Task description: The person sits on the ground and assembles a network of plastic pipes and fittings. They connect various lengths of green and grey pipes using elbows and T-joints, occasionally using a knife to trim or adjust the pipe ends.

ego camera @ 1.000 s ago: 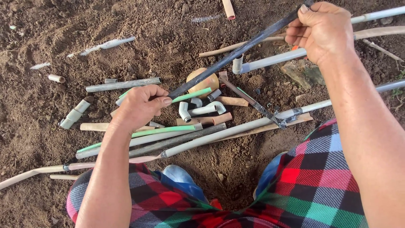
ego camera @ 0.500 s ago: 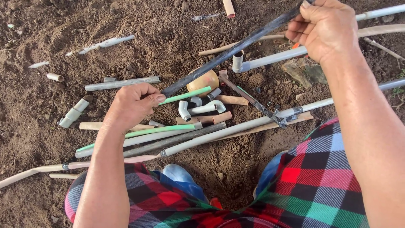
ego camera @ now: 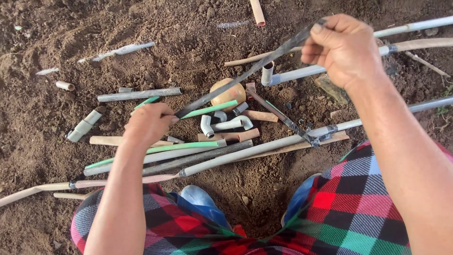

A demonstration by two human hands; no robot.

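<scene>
Pipes [ego camera: 212,160] and elbow fittings [ego camera: 226,125] litter soil beneath the taut strip [ego camera: 245,75].

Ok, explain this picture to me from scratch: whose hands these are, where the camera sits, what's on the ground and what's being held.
There is no machine here. A person wears a camera on the head, and it looks straight down, so both arms belong to that person. The checked cloth at the bottom is their clothing, with a blue shoe showing.

The left hand and the right hand each grip one end of a long dark strip, stretched taut between them above the ground.

Below is loose brown soil. On it lies a heap of pipe pieces: long grey pipes, a green pipe, short white elbow fittings, tan cut-offs and a round tan lump. More scraps are scattered towards the left.
</scene>
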